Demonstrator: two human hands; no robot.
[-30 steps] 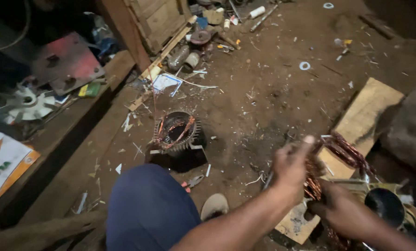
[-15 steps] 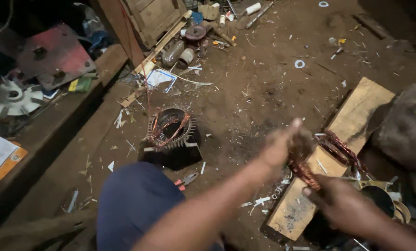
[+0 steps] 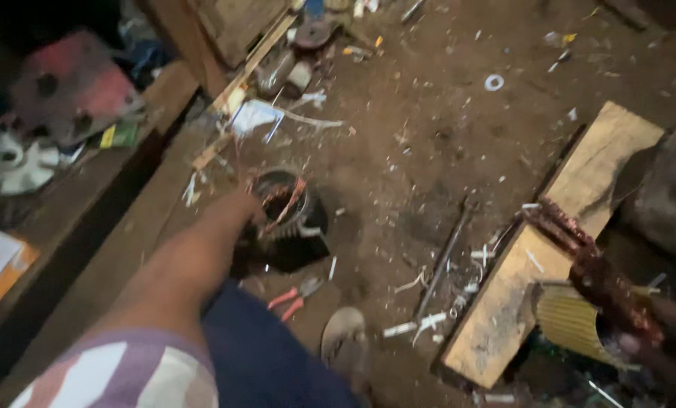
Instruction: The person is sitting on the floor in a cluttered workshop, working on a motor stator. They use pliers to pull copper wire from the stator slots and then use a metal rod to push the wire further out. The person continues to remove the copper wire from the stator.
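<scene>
My left hand [image 3: 238, 210] reaches out to a round motor stator [image 3: 292, 219] with copper windings that stands on the dirt floor. Its fingers curl over the stator's left rim, though the blur hides the exact grip. At the lower right, my right hand [image 3: 659, 340] is closed around one end of a long bundle of copper wire coil [image 3: 576, 253]. The bundle stretches up and left over a wooden board [image 3: 580, 177].
Red-handled pliers [image 3: 296, 293] lie just below the stator, beside a sandal [image 3: 344, 341]. A metal rod [image 3: 443, 261] and white scraps litter the floor. A ribbed yellowish cylinder [image 3: 568, 321] sits by the board. Wooden beams [image 3: 119, 196] and clutter line the left.
My left hand let go of the copper coil and swung left to the stator. The right hand keeps the coil at the lower right. The view tilted slightly.
</scene>
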